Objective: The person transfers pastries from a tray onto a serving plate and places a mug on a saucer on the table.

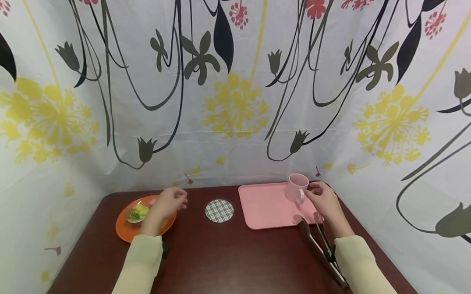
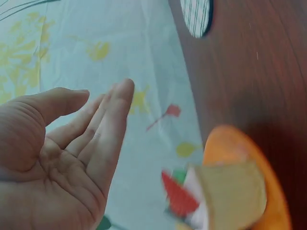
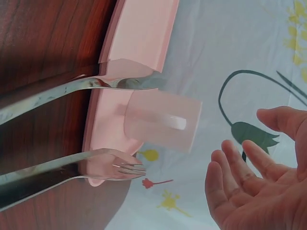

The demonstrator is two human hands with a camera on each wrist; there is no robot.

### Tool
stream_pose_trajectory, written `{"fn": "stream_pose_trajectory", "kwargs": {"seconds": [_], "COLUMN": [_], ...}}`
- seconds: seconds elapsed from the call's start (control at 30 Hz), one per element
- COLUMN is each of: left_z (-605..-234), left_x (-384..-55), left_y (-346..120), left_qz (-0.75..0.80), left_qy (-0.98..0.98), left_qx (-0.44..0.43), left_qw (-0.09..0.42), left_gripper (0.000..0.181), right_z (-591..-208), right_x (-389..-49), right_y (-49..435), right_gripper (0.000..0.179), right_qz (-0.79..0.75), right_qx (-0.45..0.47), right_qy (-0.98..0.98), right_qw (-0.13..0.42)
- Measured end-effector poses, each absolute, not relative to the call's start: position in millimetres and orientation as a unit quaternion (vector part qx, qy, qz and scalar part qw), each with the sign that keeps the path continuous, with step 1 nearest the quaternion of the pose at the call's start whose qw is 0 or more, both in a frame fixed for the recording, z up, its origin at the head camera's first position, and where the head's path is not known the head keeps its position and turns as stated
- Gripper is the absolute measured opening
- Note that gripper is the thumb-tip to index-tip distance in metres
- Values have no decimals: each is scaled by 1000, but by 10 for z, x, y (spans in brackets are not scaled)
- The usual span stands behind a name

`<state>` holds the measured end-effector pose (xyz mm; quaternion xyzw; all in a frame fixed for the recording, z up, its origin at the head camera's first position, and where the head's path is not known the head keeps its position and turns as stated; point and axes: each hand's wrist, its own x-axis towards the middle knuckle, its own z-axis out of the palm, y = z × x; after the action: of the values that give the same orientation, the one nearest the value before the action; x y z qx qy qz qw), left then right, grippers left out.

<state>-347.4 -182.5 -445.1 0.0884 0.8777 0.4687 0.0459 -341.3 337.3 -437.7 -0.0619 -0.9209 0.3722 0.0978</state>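
Observation:
My left hand (image 1: pixel 168 206) hovers over the right side of an orange plate (image 1: pixel 125 233), fingers loosely bent and holding nothing. On that plate are a small dish of yellow and green food (image 1: pixel 139 211) and a sandwich-like piece (image 2: pixel 235 194) with red and green filling, mostly behind the hand in the head view. A pink mug (image 1: pixel 294 188) stands upright on the right part of a pink tray (image 1: pixel 263 207). Beside the mug's handle is my right hand (image 1: pixel 324 201), its fingers apart and empty. Metal serving tongs (image 3: pixel 53 98) with a spoon end and a fork end reach the tray's near right edge.
A round white coaster (image 1: pixel 219 211) with a dark grid pattern lies between plate and tray. The dark wooden table (image 1: pixel 233 265) ends at a white cloth (image 1: pixel 236 155) with printed flowers, which hangs behind and along both sides.

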Motion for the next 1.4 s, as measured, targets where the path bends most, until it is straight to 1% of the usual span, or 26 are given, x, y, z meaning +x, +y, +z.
{"fn": "stream_pose_trajectory", "kwargs": {"seconds": [0.13, 0.33, 0.47, 0.57, 0.63, 0.8, 0.9, 1.07, 1.13, 1.23, 1.4], "left_z": [-4527, -4798, -4963, -5057, -5111, -5190, -5193, -5185, -5196, -5249, -5294], "left_x": [-3590, -3749, -3806, -3845, -3868, -3906, -3932, -4018, -4045, -4057, -3996], "left_y": [-1674, -1521, -1419, -1359, -1322, -1245, -1215, -1178, -1159, -1121, -1043], "left_qz": [446, 434, 472, 511, 529, 566, 582, 584, 585, 591, 596], "left_qy": [889, 899, 879, 855, 844, 819, 806, 801, 802, 798, 795], "left_qx": [83, 27, 12, 1, -16, -56, -66, -75, -77, -88, -93], "left_qw": [52, 50, 68, 83, 85, 79, 86, 102, 98, 78, 53], "left_gripper": [36, 34, 33, 34, 35, 38, 39, 34, 31, 26, 21], "right_z": [-4403, -4460, -4496, -4537, -4573, -4642, -4646, -4643, -4662, -4700, -4731], "right_x": [-3503, -3569, -3606, -3638, -3655, -3680, -3704, -3737, -3754, -3778, -3788], "right_y": [3394, 3404, 3394, 3386, 3387, 3396, 3399, 3389, 3388, 3393, 3419], "right_gripper": [60, 59, 61, 65, 67, 62, 59, 61, 61, 62, 65], "right_qz": [379, 391, 411, 416, 414, 420, 423, 424, 422, 421, 460], "right_qx": [-67, -87, -93, -98, -106, -123, -128, -124, -119, -115, -125], "right_qy": [-919, -914, -906, -903, -903, -899, -897, -897, -899, -900, -879], "right_qw": [89, 67, 53, 43, 39, 29, 23, 17, 18, 20, -1]}}
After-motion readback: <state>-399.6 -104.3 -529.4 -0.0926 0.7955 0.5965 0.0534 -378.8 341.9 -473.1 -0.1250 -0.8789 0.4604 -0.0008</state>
